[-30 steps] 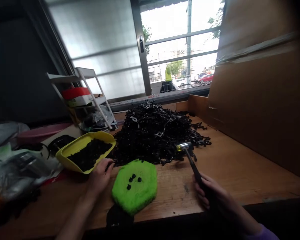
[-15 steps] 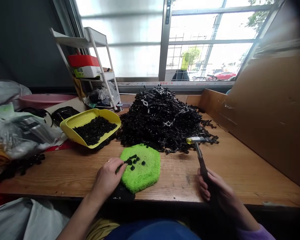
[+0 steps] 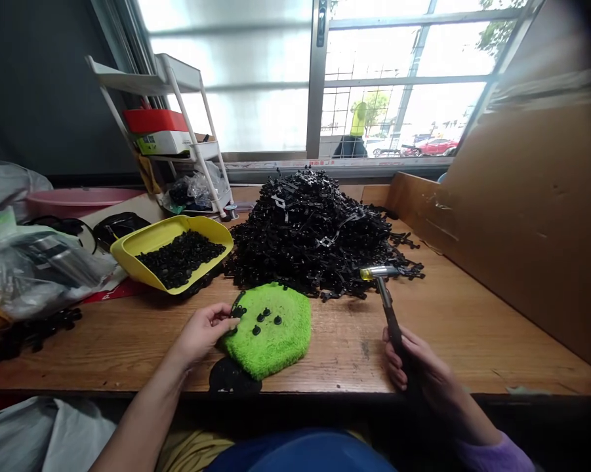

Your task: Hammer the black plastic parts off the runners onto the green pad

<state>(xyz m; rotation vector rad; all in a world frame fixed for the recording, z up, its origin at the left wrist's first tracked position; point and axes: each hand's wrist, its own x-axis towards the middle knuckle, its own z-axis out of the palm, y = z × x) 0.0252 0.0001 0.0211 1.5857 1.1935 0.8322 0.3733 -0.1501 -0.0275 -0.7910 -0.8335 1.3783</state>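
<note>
We look out from one head-worn camera, set just back from the near edge of the counter (image 3: 344, 354) and facing forward and down across it. We are close: the counter fills the lower half of our wide, curved view, our left hand (image 3: 201, 334) and right hand (image 3: 423, 370) enter at its near edge, and a window (image 3: 398, 85) rises beyond its far edge.

Shaggy bright-green cloth pad (image 3: 268, 331) looks rough, the yellow plastic tray (image 3: 150, 262) glossy, the brown wooden tabletop (image 3: 334, 354) varnished, the slim hammer's metal head (image 3: 378, 273) polished.
</note>
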